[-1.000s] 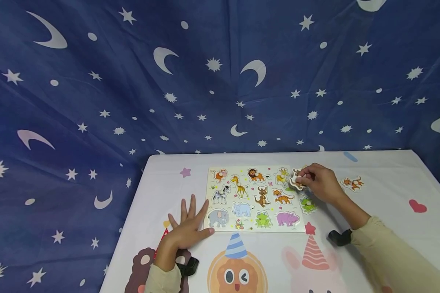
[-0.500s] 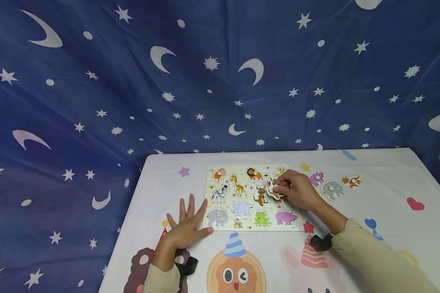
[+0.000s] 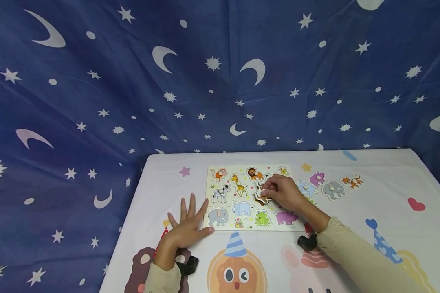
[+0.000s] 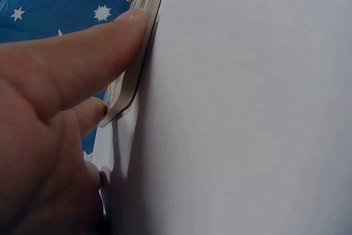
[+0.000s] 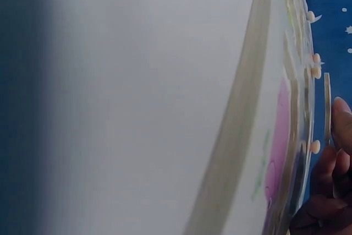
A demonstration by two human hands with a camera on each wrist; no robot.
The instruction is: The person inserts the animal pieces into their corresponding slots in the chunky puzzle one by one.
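The right hand (image 3: pixel 284 192) pinches a brown animal piece (image 3: pixel 262 198) between finger and thumb, holding it just over the middle of the animal board (image 3: pixel 238 168). The left hand (image 3: pixel 185 234) lies flat with its fingers spread wide, and its thumb touches the near left corner of the board. Right of the board, a blue piece (image 3: pixel 306 188), a purple piece (image 3: pixel 317 179), a gray elephant (image 3: pixel 333 190) and an orange piece (image 3: pixel 352 182) lie on the white table (image 3: pixel 168 179). Behind hangs a blue cloth (image 3: pixel 205 81) with moons and stars.
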